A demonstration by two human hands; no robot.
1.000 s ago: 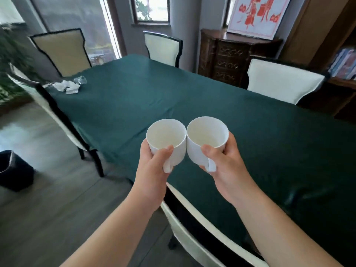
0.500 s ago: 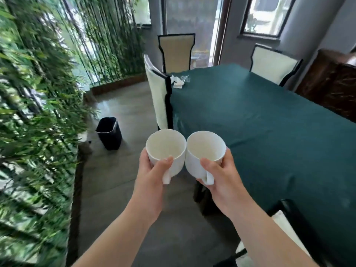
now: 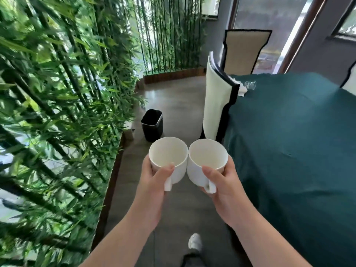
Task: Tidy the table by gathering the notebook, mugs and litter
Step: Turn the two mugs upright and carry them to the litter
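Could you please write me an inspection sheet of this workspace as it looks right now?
Surface: table under a dark green cloth, at the right.
Job's things: left mug and right mug, both white, look empty, rims touching; notebook not seen.
Clutter: crumpled white litter on the table's far corner, partly hidden by a chair.
Hands: left hand grips the left mug; right hand grips the right mug.
Cables: nothing seen.
Surroundings: black bin on the floor, bamboo plants at the left, a white shoe below.
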